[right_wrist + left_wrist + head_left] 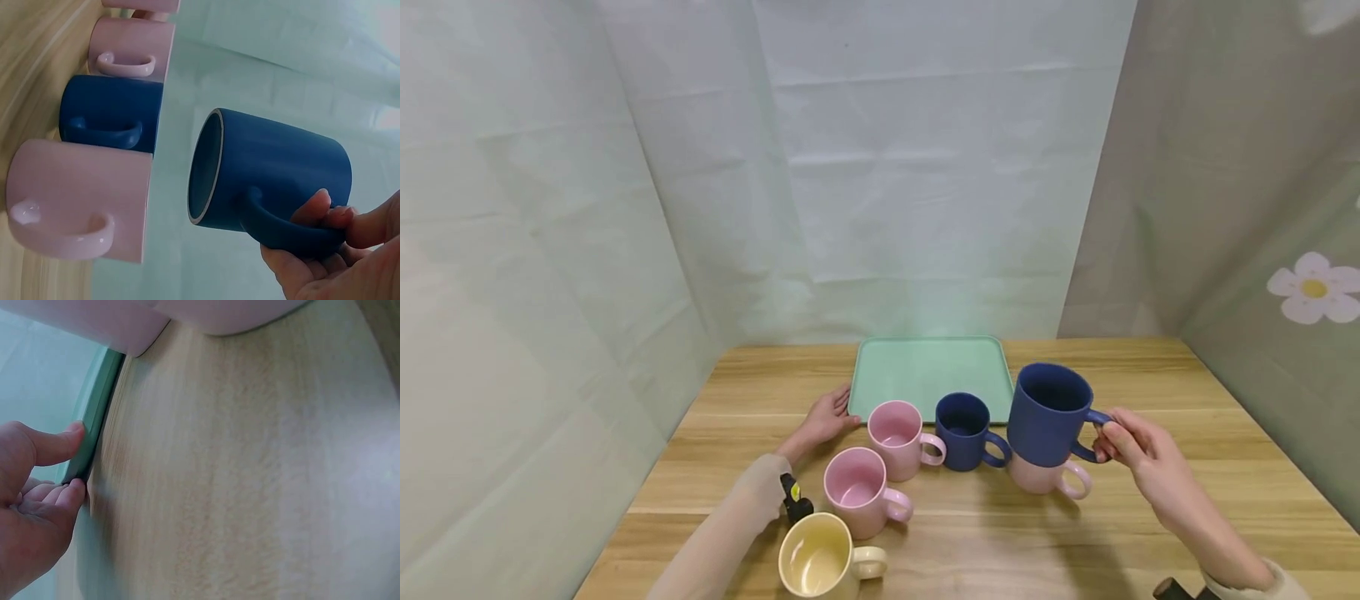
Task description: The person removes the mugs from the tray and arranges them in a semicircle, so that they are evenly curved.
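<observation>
My right hand (1142, 446) grips the handle of a dark blue mug (1047, 425) and holds it upright in the air. In the right wrist view a gap separates the raised mug (284, 172) from a pink mug (78, 187) standing below it. My left hand (827, 418) is at the near left corner of a mint green tray (925, 367). In the left wrist view its thumb (62, 442) lies on the tray's rim (94, 406), with fingertips against the outer edge. A second blue mug (961, 429) stands on the table beside the lower pink mug.
Two more pink mugs (895, 454) (857, 500) and a yellow mug (820, 558) run toward the near left, close to my left forearm. All handles point right. Pale cloth (925, 192) hangs behind and beside the wooden table (730, 433).
</observation>
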`<state>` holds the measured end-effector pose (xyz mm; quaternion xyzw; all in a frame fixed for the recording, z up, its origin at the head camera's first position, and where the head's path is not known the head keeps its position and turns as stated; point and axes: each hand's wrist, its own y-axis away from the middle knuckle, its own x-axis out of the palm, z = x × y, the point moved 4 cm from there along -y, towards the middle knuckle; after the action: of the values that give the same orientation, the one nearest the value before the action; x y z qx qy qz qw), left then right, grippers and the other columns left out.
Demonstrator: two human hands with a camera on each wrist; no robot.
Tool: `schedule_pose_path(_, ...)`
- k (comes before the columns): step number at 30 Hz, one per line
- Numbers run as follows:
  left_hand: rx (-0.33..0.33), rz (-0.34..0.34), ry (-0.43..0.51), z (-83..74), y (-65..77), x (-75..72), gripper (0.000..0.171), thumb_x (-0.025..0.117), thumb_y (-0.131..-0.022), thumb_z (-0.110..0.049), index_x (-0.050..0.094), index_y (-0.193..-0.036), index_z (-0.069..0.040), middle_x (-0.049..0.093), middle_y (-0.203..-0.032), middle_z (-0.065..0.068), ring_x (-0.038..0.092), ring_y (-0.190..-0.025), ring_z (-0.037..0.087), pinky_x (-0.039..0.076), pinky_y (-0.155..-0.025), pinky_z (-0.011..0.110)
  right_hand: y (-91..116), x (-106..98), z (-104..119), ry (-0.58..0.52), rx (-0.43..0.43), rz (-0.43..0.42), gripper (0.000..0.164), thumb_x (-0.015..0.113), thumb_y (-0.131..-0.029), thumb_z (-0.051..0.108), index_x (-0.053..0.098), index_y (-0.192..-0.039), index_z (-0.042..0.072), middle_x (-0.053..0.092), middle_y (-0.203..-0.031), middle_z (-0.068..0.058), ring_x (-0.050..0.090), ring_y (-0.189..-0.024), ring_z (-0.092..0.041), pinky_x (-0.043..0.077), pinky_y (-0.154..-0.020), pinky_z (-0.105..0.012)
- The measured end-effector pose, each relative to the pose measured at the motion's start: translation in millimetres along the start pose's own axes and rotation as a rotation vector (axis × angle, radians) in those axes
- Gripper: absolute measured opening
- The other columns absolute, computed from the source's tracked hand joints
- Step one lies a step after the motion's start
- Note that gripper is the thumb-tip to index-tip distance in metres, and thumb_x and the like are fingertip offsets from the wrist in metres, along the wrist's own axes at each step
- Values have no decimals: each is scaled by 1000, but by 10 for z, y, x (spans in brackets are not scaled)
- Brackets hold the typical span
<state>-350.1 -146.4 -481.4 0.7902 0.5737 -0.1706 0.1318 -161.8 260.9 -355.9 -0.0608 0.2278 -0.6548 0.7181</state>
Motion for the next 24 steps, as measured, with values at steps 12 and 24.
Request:
schedule_pose_path(12, -9, -10, -2, 59, -23, 25, 74, 62, -86, 8, 19, -145, 17, 24, -151, 33, 29, -140, 43, 30, -116, 48, 325, -140, -16, 122, -12, 53, 22, 37, -100, -4, 51, -84, 0, 50, -71, 2, 51, -69, -15, 42, -61, -19)
schedule_pose_path(24, -2, -1, -22, 114, -61, -5, 76, 63, -87, 5, 17, -147, 14, 23, -153, 31, 28, -141, 41, 30, -117, 47, 685, -333, -123, 186, 112, 207, 24, 30, -103, -1, 54, -96, 1, 54, -76, 0, 53, -75, -17, 46, -62, -22)
